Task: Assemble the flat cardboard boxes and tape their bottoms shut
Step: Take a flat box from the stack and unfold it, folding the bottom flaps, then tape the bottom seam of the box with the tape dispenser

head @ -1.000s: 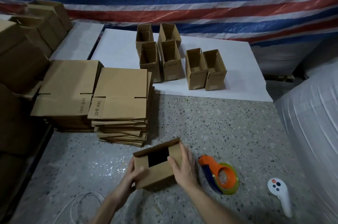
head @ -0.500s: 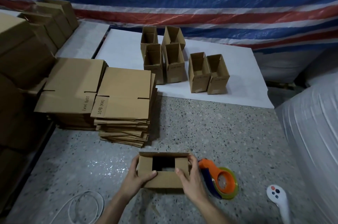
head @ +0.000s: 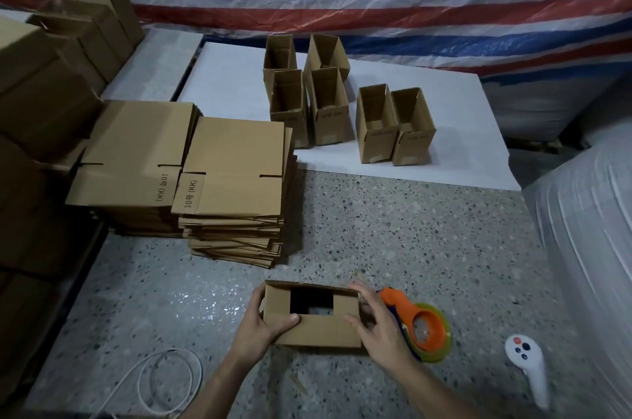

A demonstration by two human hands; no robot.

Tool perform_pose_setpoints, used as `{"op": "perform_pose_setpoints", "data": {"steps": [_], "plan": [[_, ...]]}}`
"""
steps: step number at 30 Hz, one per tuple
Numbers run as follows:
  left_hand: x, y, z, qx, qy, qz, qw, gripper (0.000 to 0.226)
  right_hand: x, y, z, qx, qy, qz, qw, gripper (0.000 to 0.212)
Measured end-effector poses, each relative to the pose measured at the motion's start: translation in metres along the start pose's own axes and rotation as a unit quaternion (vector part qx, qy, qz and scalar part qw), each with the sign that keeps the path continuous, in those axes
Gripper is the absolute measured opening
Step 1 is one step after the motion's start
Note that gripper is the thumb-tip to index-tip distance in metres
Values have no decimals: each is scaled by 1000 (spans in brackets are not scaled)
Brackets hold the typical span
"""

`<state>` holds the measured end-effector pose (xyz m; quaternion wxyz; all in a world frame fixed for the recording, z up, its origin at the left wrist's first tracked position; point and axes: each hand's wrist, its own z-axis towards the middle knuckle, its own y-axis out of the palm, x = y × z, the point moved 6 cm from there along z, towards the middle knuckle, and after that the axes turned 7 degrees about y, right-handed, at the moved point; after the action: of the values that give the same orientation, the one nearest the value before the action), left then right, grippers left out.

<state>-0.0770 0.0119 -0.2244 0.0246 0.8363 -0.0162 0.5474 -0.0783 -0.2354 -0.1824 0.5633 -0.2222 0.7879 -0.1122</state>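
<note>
A small cardboard box (head: 318, 333) stands on the speckled floor, its side flaps folded in and a dark gap left in the middle. My left hand (head: 260, 329) grips its left end, thumb on the near flap. My right hand (head: 379, 326) grips its right end, fingers over the far edge. An orange tape dispenser (head: 419, 323) lies just right of the box, touching my right hand. Two stacks of flat boxes (head: 232, 179) sit behind. Several assembled open boxes (head: 342, 104) stand on a white sheet (head: 461, 131).
A white controller (head: 528, 367) lies on the floor at the right. A white cable loop (head: 164, 381) lies at the lower left. Large cardboard cartons (head: 44, 83) line the left side. A wrapped white bundle (head: 588, 247) fills the right edge. A striped tarp hangs behind.
The box has turned from a slant to square with me and settled on the floor. Both hands moved with it and now hold its two ends.
</note>
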Motion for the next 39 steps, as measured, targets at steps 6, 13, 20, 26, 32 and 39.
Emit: {"op": "perform_pose_setpoints", "data": {"steps": [6,13,20,26,32,39], "plan": [[2,1,1,1,12,15,1000,76,7,3,8,-25,177,188,966,38],[1,2,1,10,16,16,1000,73,14,18,23,59,247,300,919,24],[5,3,0,14,20,16,1000,80,32,18,9,36,135,197,970,39],[4,0,-15,-4,21,27,999,94,31,19,13,41,112,93,988,37],[18,8,-24,-95,153,243,953,58,25,16,15,11,99,125,987,36],[9,7,-21,-74,162,260,949,49,79,-63,-14,235,269,-180,916,39]]}}
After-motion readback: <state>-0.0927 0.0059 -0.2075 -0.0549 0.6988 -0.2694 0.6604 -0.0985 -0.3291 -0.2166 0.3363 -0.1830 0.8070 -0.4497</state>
